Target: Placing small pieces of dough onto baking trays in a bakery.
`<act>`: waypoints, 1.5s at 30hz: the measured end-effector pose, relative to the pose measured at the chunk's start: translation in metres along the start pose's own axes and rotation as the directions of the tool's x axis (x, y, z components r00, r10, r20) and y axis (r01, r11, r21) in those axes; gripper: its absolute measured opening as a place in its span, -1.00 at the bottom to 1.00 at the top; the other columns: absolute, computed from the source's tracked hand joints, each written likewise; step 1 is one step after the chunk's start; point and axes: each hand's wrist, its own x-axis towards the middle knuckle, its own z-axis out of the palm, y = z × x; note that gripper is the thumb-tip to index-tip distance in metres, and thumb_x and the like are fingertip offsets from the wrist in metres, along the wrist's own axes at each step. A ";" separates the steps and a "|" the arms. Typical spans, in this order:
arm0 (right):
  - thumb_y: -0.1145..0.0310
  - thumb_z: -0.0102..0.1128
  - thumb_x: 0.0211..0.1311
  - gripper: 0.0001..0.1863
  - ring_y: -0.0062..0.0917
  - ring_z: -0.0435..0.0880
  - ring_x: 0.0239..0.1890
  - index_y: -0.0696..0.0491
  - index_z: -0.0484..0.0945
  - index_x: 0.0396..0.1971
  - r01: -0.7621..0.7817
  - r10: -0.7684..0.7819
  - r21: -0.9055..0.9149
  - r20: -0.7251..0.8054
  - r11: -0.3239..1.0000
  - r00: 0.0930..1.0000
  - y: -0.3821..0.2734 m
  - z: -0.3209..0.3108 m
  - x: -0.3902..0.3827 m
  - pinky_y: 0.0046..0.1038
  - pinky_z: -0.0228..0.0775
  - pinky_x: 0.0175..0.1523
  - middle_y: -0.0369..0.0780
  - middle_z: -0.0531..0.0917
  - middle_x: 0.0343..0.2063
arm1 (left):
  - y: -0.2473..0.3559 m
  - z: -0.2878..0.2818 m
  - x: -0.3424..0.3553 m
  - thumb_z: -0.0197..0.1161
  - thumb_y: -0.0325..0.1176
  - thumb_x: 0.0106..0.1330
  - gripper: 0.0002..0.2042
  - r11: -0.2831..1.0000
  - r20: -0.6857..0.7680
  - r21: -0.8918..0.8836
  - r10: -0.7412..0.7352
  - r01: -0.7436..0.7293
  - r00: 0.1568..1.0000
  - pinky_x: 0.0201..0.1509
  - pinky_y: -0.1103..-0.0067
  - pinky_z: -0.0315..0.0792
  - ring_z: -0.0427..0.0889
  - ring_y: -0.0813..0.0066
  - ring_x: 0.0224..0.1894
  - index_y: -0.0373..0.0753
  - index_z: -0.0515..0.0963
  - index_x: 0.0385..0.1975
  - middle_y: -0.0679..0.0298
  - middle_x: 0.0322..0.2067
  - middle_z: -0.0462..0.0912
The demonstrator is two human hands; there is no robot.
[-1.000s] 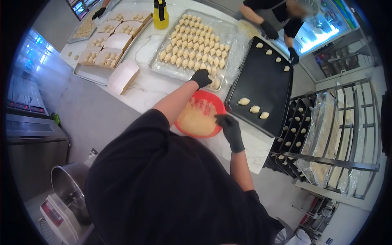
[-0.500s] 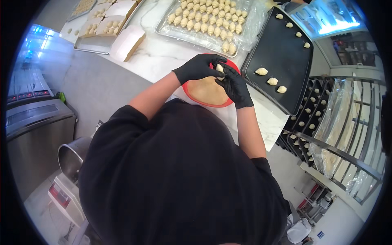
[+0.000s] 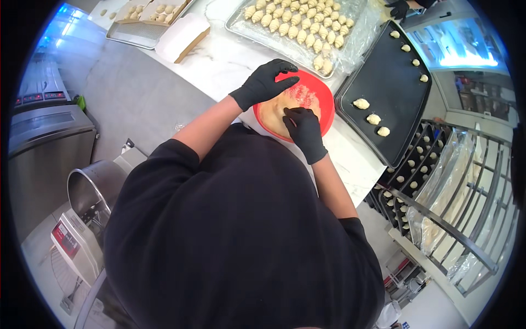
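Note:
My gloved left hand (image 3: 266, 82) is at the upper left rim of a red bowl (image 3: 323, 90), fingers apart, holding nothing I can see. My gloved right hand (image 3: 302, 129) is inside that bowl with fingers curled down into the pale tan granules (image 3: 268, 112); whatever they grip is hidden. Above the bowl, a metal tray (image 3: 235, 24) bears rows of small rolled dough pieces (image 3: 301, 34), with plastic film around them. To the right, a black baking tray (image 3: 383, 85) carries spaced dough pieces (image 3: 373, 119).
Cartons (image 3: 178, 35) and metal trays are at upper left on the marble counter (image 3: 211, 55). A co-worker's gloved hand (image 3: 399, 8) is at top right. A rack (image 3: 466, 230) with loaded trays stands right, a stainless mixing bowl (image 3: 93, 189) lower left.
My hands have separated from the dough piece they held together half a second ago: the right moved down into the granules, the left lifted up to the rim.

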 end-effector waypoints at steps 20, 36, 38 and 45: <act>0.40 0.30 0.26 -0.79 -0.41 0.69 -0.27 0.11 0.72 -0.14 -0.278 0.254 0.269 0.122 0.922 0.959 0.006 0.009 0.019 -0.46 0.51 -0.17 -0.16 0.73 -0.22 | 0.004 -0.020 -0.005 0.29 -0.45 0.29 -0.68 0.976 0.176 0.207 0.035 -0.072 0.984 0.21 0.45 0.49 0.63 0.20 0.07 -0.22 0.64 0.05 0.16 0.07 0.66; 0.29 0.20 0.40 -0.72 -0.60 0.63 -0.26 0.09 0.67 -0.01 -0.500 0.342 0.836 0.548 -0.225 0.763 0.028 -0.038 0.014 -0.62 0.42 -0.22 -0.25 0.71 -0.21 | 0.042 -0.003 -0.008 0.40 -0.23 0.23 -0.59 0.888 0.549 0.378 0.014 -0.263 0.836 0.01 0.40 0.52 0.68 0.14 -0.12 -0.20 0.64 0.07 0.13 -0.07 0.74; 0.30 0.19 0.41 -0.73 -0.59 0.63 -0.24 0.08 0.67 -0.01 -0.493 0.414 0.866 0.480 -0.084 0.773 0.019 -0.046 0.013 -0.60 0.43 -0.20 -0.24 0.71 -0.19 | 0.044 -0.001 -0.005 0.40 -0.19 0.23 -0.63 0.902 0.507 0.356 0.034 -0.245 0.861 -0.06 0.38 0.52 0.69 0.14 -0.19 -0.19 0.67 0.01 0.13 -0.18 0.75; 0.36 0.15 0.40 -0.74 -0.55 0.65 -0.17 0.11 0.69 -0.03 -0.360 0.615 0.888 0.118 0.287 0.780 0.027 -0.025 0.006 -0.52 0.49 -0.01 -0.25 0.71 -0.17 | 0.046 0.013 -0.008 0.46 -0.16 0.17 -0.69 0.869 0.374 0.423 0.090 -0.256 0.923 -0.19 0.38 0.51 0.68 0.13 -0.34 -0.18 0.72 -0.16 0.17 -0.35 0.75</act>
